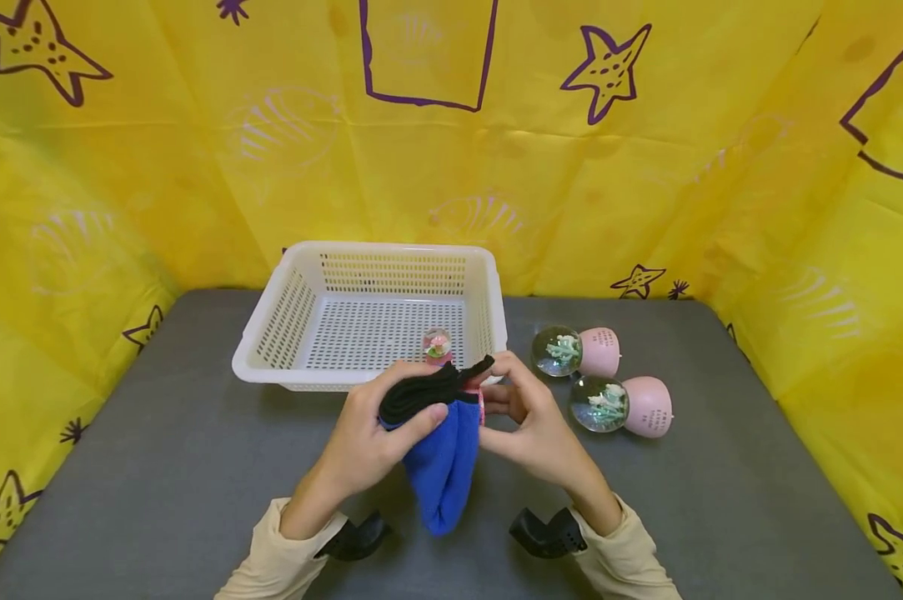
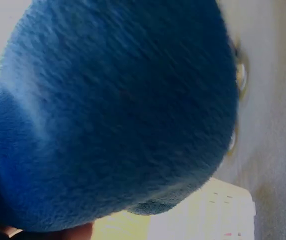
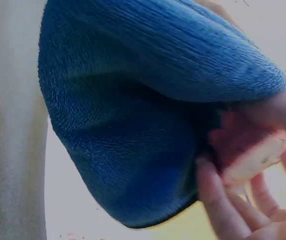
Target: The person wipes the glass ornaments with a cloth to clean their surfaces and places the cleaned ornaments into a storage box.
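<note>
A blue fleecy pouch (image 1: 442,467) with a gathered black edge hangs down between the two hands, over the table. My left hand (image 1: 379,429) grips its black edge from the left, thumb on the near side. In the left wrist view the blue fabric (image 2: 118,110) fills most of the picture and hides nearly all of that hand. My right hand (image 1: 526,417) pinches a small pink object (image 3: 240,145) with a pale flat underside between thumb and fingers, at the pouch's opening. Part of the pink object is hidden by the fabric.
Behind the hands stands a white slotted basket (image 1: 271,333); a small snow globe (image 1: 437,343) with a pink base is inside it. Two larger snow globes with pink bases, the far one (image 1: 599,350) and the near one (image 1: 648,406), lie on their sides at right on the grey table (image 1: 158,450).
</note>
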`<act>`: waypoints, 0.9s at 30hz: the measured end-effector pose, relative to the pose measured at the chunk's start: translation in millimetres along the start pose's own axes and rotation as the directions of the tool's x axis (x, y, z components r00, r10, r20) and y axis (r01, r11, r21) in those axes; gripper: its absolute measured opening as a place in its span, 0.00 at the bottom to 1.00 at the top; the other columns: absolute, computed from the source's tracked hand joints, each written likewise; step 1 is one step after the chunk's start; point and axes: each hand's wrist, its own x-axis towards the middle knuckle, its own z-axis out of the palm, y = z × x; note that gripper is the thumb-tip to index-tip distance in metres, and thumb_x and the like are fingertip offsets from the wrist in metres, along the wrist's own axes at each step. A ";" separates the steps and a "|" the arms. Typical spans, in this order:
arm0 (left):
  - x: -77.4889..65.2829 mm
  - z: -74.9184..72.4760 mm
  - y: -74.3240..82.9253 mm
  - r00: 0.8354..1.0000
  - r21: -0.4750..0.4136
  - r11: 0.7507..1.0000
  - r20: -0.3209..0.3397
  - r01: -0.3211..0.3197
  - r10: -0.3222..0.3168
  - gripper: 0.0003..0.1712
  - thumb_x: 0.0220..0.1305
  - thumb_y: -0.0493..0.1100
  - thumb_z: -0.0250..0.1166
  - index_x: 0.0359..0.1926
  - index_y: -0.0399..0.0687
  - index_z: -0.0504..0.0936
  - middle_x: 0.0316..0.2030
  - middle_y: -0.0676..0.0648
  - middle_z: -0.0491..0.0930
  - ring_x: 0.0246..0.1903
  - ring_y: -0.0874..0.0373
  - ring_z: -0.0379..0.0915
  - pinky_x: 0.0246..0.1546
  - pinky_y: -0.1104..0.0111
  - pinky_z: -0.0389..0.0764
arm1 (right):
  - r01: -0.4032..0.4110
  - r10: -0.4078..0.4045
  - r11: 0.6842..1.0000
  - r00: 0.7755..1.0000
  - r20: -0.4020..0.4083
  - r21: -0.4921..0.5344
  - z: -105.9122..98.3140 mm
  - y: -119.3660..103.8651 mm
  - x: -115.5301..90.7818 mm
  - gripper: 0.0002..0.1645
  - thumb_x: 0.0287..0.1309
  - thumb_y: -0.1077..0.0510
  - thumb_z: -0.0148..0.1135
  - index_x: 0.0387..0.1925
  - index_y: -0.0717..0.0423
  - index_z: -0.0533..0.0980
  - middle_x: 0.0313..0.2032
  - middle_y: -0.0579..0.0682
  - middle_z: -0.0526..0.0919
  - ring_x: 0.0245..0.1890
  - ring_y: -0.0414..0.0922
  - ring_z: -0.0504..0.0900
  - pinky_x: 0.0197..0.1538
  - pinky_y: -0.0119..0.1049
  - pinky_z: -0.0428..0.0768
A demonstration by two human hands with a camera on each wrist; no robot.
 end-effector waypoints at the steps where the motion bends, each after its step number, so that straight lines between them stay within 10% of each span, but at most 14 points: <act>1: -0.1 0.3 0.4 1.000 0.012 1.000 -0.022 -0.016 0.016 0.22 0.57 0.34 0.70 0.54 0.47 0.80 0.48 0.45 0.86 0.45 0.59 0.82 0.48 0.71 0.81 | -0.014 0.014 1.000 1.000 0.002 0.008 -0.3 -0.3 0.3 0.27 0.48 0.79 0.67 0.50 0.66 0.69 0.51 0.64 0.71 0.45 0.43 0.84 0.46 0.39 0.86; 9: 0.9 -0.5 2.2 0.994 -0.052 0.998 -0.106 -0.029 0.024 0.20 0.57 0.28 0.69 0.51 0.40 0.81 0.45 0.41 0.86 0.46 0.58 0.83 0.51 0.73 0.81 | -0.008 0.009 0.999 1.000 -0.018 0.042 -0.7 0.2 -2.0 0.22 0.42 0.82 0.67 0.38 0.67 0.70 0.45 0.64 0.72 0.42 0.39 0.82 0.40 0.39 0.87; 18: 1.2 -4.4 1.3 0.963 -0.037 0.973 0.153 0.228 -0.220 0.35 0.56 0.45 0.75 0.64 0.61 0.72 0.56 0.56 0.80 0.53 0.61 0.76 0.57 0.67 0.77 | 0.109 -0.113 0.988 0.993 -0.031 -0.109 -0.8 0.8 -0.7 0.23 0.38 0.80 0.72 0.34 0.60 0.74 0.43 0.61 0.73 0.44 0.38 0.78 0.43 0.31 0.85; 27: 0.5 -1.2 -0.5 0.998 0.106 0.994 -0.047 -0.024 0.029 0.20 0.55 0.37 0.74 0.50 0.49 0.82 0.45 0.49 0.87 0.43 0.59 0.84 0.45 0.72 0.82 | -0.066 0.065 0.996 0.998 -0.026 -0.063 2.0 0.8 0.4 0.28 0.44 0.78 0.71 0.49 0.65 0.72 0.50 0.62 0.75 0.46 0.40 0.85 0.46 0.40 0.86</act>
